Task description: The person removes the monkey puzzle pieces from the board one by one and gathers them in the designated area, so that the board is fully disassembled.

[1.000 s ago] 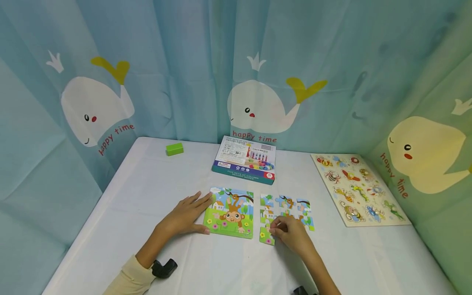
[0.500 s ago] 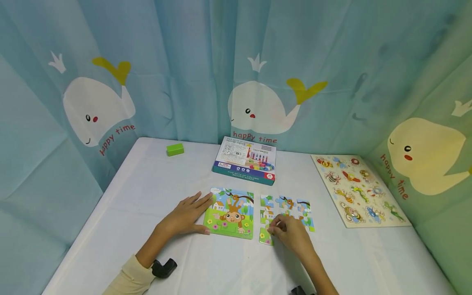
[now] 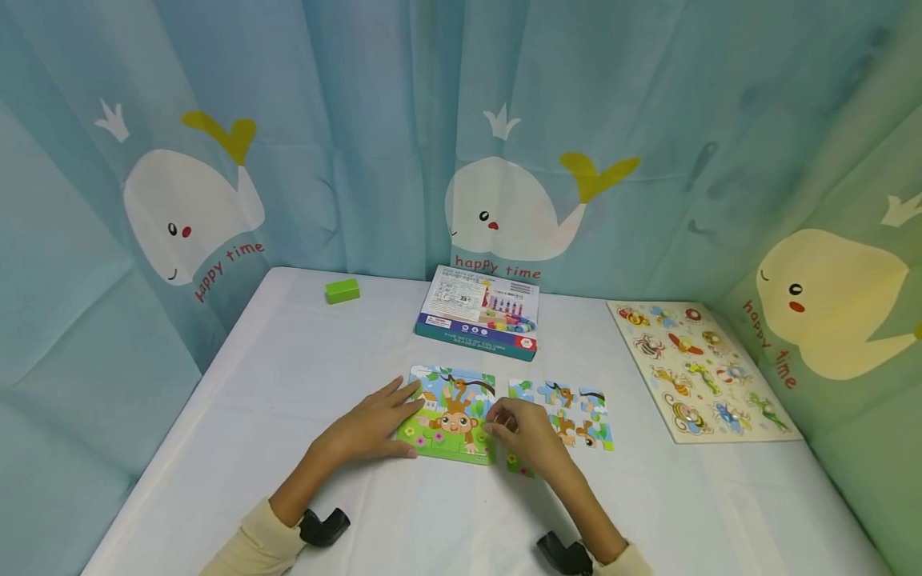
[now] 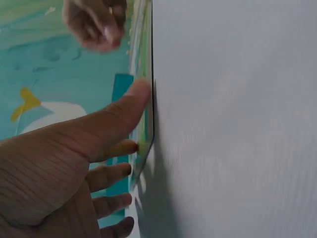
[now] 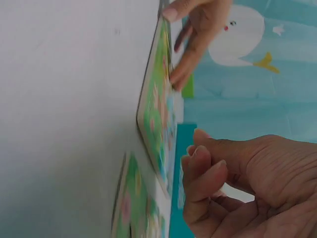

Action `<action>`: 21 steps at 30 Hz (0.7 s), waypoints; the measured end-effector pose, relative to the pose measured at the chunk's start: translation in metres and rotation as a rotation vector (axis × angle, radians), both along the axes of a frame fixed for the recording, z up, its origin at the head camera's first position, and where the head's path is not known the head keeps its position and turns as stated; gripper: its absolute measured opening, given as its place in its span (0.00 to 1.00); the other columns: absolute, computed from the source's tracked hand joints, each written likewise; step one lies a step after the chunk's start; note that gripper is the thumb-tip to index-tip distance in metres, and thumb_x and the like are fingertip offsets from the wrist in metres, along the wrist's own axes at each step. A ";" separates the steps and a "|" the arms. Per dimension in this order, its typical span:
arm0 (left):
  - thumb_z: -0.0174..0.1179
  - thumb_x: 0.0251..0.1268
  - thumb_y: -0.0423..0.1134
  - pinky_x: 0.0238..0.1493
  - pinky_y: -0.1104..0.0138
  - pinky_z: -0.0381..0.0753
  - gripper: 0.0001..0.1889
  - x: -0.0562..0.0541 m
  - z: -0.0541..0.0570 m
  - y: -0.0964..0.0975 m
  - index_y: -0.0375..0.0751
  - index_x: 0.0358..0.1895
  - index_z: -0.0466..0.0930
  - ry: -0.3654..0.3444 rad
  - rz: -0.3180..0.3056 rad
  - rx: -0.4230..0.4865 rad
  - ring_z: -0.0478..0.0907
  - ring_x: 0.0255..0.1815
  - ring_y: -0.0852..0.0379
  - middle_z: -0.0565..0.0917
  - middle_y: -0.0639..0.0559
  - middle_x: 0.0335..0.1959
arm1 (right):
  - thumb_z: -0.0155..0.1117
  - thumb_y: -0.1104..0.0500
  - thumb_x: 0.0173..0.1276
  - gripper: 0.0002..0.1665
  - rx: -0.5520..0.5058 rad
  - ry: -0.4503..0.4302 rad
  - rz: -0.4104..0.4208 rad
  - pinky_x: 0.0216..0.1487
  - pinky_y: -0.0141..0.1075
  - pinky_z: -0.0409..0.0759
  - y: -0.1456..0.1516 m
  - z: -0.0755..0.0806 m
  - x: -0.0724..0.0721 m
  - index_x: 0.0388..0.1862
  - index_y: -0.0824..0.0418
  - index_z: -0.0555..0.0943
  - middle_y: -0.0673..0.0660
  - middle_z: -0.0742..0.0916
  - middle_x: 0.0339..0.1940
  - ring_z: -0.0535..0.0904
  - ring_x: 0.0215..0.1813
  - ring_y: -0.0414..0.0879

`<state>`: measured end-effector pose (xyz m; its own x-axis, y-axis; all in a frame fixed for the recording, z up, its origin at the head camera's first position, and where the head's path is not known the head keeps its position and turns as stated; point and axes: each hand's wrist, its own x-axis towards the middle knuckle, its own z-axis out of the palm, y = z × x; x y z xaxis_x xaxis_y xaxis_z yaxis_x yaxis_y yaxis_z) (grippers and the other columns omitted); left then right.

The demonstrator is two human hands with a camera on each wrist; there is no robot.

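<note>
The monkey puzzle board (image 3: 446, 448) lies flat on the table. My left hand (image 3: 370, 424) rests at its left side, fingers spread along the edge; in the left wrist view its thumb (image 4: 116, 119) is extended beside the board. Over the board's right edge is my right hand (image 3: 522, 428), with fingers curled and thumb tip near the index finger. In the right wrist view this right hand (image 5: 223, 183) shows no piece between its fingertips. Loose puzzle pieces (image 3: 594, 400) lie in rows right of the board; the hand hides some of them.
Behind the board lies a bead toy box (image 3: 475, 312). A green block (image 3: 342, 291) sits at the back left. An insect peg board (image 3: 702, 376) lies on the right. Blue whale-print curtains (image 3: 389, 160) surround the white table (image 3: 288, 360).
My right hand has moved left from the loose pieces to the board's right edge. The left hand has shifted slightly right along the board's left side.
</note>
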<state>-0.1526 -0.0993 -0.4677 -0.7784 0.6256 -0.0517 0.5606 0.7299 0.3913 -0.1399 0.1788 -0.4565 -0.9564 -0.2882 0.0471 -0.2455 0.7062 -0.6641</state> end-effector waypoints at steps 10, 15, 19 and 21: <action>0.70 0.57 0.49 0.67 0.53 0.71 0.32 0.009 -0.003 0.015 0.33 0.61 0.76 0.126 -0.015 0.088 0.65 0.72 0.41 0.69 0.38 0.69 | 0.74 0.59 0.59 0.15 0.020 -0.005 0.184 0.30 0.27 0.73 -0.033 -0.010 -0.008 0.42 0.63 0.81 0.54 0.79 0.33 0.72 0.30 0.38; 0.71 0.54 0.49 0.66 0.54 0.73 0.31 0.009 -0.005 0.017 0.35 0.59 0.78 0.136 0.027 0.130 0.68 0.69 0.43 0.72 0.40 0.66 | 0.76 0.58 0.56 0.17 0.083 0.001 0.199 0.29 0.27 0.73 -0.040 -0.009 -0.008 0.41 0.63 0.80 0.53 0.75 0.33 0.70 0.30 0.39; 0.73 0.51 0.48 0.66 0.53 0.72 0.31 0.007 -0.008 0.016 0.37 0.58 0.79 0.108 0.050 0.178 0.68 0.69 0.44 0.72 0.41 0.66 | 0.76 0.58 0.56 0.17 0.107 -0.014 0.203 0.30 0.28 0.73 -0.040 -0.007 -0.008 0.40 0.61 0.79 0.53 0.75 0.34 0.71 0.31 0.39; 0.74 0.51 0.47 0.66 0.53 0.72 0.30 0.006 -0.009 0.015 0.38 0.58 0.79 0.090 0.051 0.198 0.67 0.69 0.44 0.72 0.41 0.66 | 0.76 0.57 0.56 0.17 0.116 -0.019 0.209 0.30 0.29 0.72 -0.040 -0.007 -0.008 0.40 0.61 0.79 0.53 0.75 0.34 0.71 0.31 0.39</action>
<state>-0.1463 -0.0838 -0.4767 -0.8052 0.5763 0.1396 0.5642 0.6721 0.4796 -0.1478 0.1390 -0.4630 -0.8756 -0.4828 -0.0151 -0.3830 0.7130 -0.5874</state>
